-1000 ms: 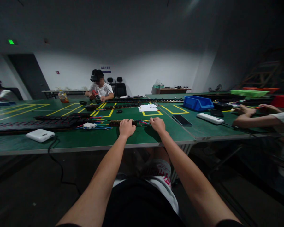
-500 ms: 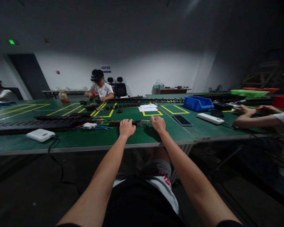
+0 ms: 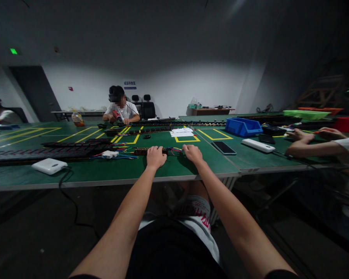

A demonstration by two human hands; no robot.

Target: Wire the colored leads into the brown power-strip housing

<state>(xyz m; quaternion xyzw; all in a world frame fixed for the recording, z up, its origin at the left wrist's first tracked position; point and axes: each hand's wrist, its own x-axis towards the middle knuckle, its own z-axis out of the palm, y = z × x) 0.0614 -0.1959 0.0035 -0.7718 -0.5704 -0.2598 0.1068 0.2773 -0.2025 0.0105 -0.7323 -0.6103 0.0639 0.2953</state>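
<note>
A short black strip [image 3: 139, 151] with yellowish markings lies on the green table, with coloured wires [image 3: 174, 151] coming out of its right end. My left hand [image 3: 156, 157] rests over the strip, fingers curled down around it. To the right, my right hand [image 3: 193, 154] pinches the loose ends of the wires; the fingertips are partly hidden. Left of the strip, a white connector [image 3: 109, 154] with blue wires sits beside long black strips [image 3: 75, 150] laid flat.
A white power bank [image 3: 49, 166] with a black cable lies at left. On the right are a phone [image 3: 223, 147], another white power bank [image 3: 258, 145] and a blue bin [image 3: 243, 127]. Papers [image 3: 182, 132] lie ahead. Co-workers sit across [image 3: 123, 108] and at right [image 3: 322, 143].
My right hand has moved slightly left along the wires, toward the strip. My left hand has stayed on the strip. The co-worker across has leaned slightly left.
</note>
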